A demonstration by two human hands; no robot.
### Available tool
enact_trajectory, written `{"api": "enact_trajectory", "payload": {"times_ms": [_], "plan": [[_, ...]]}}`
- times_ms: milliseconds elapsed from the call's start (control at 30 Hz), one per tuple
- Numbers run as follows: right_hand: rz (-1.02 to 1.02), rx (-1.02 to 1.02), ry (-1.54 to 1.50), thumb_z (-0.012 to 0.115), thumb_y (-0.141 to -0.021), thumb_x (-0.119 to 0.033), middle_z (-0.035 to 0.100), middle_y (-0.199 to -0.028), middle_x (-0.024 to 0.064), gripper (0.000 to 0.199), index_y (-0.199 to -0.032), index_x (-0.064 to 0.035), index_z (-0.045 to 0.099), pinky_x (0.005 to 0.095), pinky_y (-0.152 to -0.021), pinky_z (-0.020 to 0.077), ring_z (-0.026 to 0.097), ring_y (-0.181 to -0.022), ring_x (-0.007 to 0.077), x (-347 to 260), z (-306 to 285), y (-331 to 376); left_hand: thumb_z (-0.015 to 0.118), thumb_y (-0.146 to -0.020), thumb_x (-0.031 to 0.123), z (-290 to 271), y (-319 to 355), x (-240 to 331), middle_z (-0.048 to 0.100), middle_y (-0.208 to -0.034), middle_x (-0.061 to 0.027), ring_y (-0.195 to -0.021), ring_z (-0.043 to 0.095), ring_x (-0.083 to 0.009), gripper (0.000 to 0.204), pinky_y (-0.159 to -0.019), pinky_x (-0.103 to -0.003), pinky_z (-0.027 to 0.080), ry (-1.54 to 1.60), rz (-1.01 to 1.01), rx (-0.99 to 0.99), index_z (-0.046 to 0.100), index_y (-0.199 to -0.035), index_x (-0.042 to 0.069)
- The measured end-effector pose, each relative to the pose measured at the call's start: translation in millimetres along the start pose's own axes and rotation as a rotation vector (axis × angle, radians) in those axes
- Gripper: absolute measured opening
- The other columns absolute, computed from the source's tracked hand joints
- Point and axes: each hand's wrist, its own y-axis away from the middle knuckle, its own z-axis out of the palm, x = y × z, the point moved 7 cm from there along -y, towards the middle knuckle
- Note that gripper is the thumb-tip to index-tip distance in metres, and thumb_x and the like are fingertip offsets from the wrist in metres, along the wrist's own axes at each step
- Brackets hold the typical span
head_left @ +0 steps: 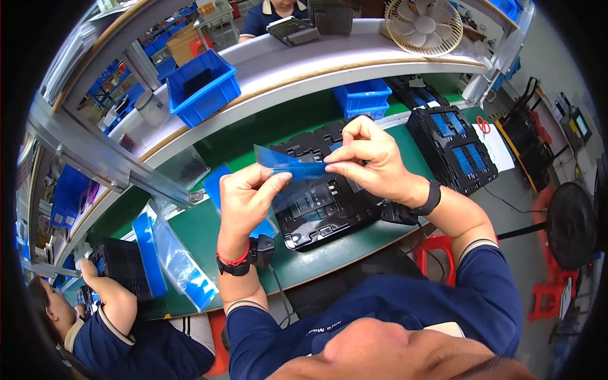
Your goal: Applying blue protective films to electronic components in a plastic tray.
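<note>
Green workbench (209,234) runs across the middle, and right at its centre sits a black moulded tray (323,209). Off to the right there's a stack of black trays (453,149) loaded with blue parts. Two stacked blue bins (362,99) sit at the back edge. Near the left, a long blue strip (149,253) beside clear plastic bags (180,266).

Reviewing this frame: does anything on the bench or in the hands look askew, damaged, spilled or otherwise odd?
Nothing stands out. The left hand and right hand pinch a clear blue film strip above a black moulded tray on the green bench mat. The stack of black trays to the right stands even.
</note>
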Motion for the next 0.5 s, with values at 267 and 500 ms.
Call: {"api": "enact_trajectory", "payload": {"times_ms": [267,500], "plan": [[0.675,0.017,-0.501,0.064,-0.086,-0.012,0.053,-0.069,-0.0008,0.011,-0.087,-0.0033,0.058,0.0172,-0.043,0.0392,0.048,-0.051,0.0039,65,-56,40,0.067,-0.084,0.023,-44,-2,-12,0.064,-0.083,-0.0061,-0.073,0.062,-0.0114,0.031,-0.062,-0.022,0.049,0.315,0.071,0.144,0.064,-0.097,-0.005],[1.092,-0.235,-0.414,0.067,-0.083,-0.012,0.052,-0.058,0.0015,0.015,-0.078,-0.0041,0.055,0.0191,-0.032,0.0311,0.042,-0.039,0.0037,117,-39,82,0.060,-0.085,0.002,-53,0,-17,0.065,-0.088,-0.0115,-0.073,0.065,-0.0151,0.022,-0.066,-0.026,0.054,0.398,-0.097,0.174,0.057,-0.106,-0.006]]}}
